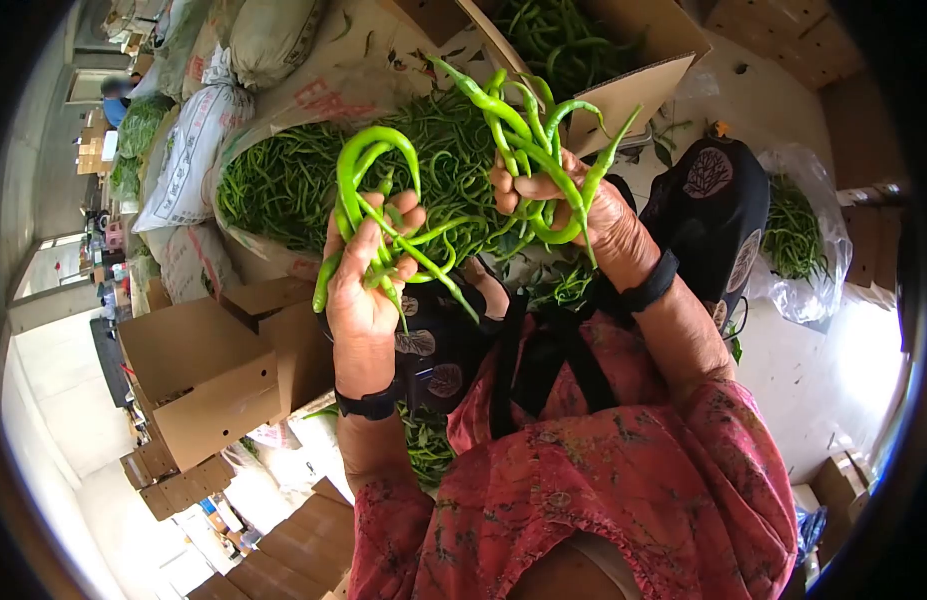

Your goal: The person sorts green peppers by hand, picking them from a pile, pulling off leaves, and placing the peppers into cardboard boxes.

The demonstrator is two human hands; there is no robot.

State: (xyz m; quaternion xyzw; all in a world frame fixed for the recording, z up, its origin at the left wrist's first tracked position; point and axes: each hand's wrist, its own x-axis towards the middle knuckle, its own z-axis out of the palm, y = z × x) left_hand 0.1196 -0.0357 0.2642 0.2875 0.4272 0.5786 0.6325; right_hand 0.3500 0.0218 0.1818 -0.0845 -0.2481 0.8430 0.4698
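Several long green peppers (pixel 355 175) are held in my left hand (pixel 368 265), its fingers curled round them; some curve above the fingers and others hang out to the right. My right hand (pixel 598 210) grips another bunch of long, curly green peppers (pixel 533 140), which stick out above and below the fingers. Both hands are raised over a large open sack (pixel 245 125) with a big pile of green peppers (pixel 283 185) in it. The two bunches are apart from each other. Black bands circle both wrists.
Behind my right hand stands an open cardboard box (pixel 633 95) with peppers. Full sacks (pixel 198 150) lie at the upper left, above an open carton (pixel 208 370). A clear bag of peppers (pixel 793 230) sits at the right. A person (pixel 115 100) is far off at the left.
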